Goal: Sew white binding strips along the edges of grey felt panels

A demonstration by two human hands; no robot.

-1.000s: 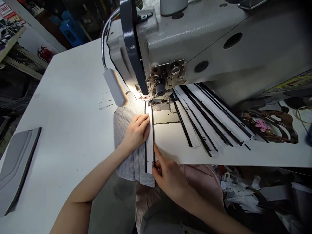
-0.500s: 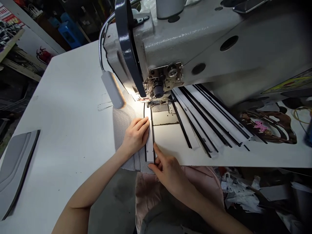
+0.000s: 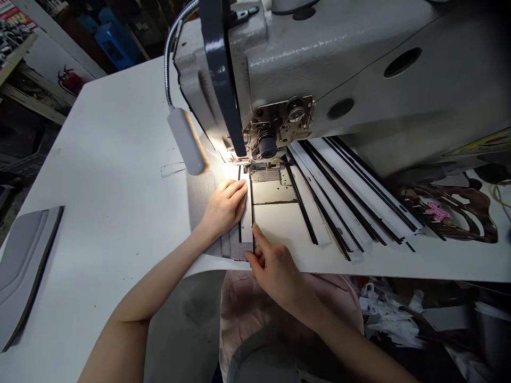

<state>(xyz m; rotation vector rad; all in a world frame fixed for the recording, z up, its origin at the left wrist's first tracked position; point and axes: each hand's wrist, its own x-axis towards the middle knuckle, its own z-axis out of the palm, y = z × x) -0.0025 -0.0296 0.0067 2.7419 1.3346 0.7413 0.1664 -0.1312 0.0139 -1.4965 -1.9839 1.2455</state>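
Observation:
A grey mesh fabric piece (image 3: pixel 199 197) lies under the sewing machine's needle area, with a white strip edged in black (image 3: pixel 246 229) on top of it. My left hand (image 3: pixel 225 207) presses down on the strip just in front of the presser foot (image 3: pixel 244 168), its fingers lying flat and close together. At the near right corner of the fabric is my right hand (image 3: pixel 275 271). Its index finger stretches along the strip's black edge, while the thumb and curled fingers close on the fabric edge. The needle itself is hard to make out.
The grey sewing machine (image 3: pixel 311 69) spans the upper right, with a lamp (image 3: pixel 187 141) hanging beside its head. Several black-edged white strips (image 3: pixel 339 197) fan out to the right. A brown tray (image 3: pixel 475 213) sits beyond them. Another grey padded piece (image 3: pixel 27 260) lies far left.
The fabric and strip have moved forward under the presser foot, with my left hand moving along with them. My right hand stays at the near edge. The view has shifted slightly.

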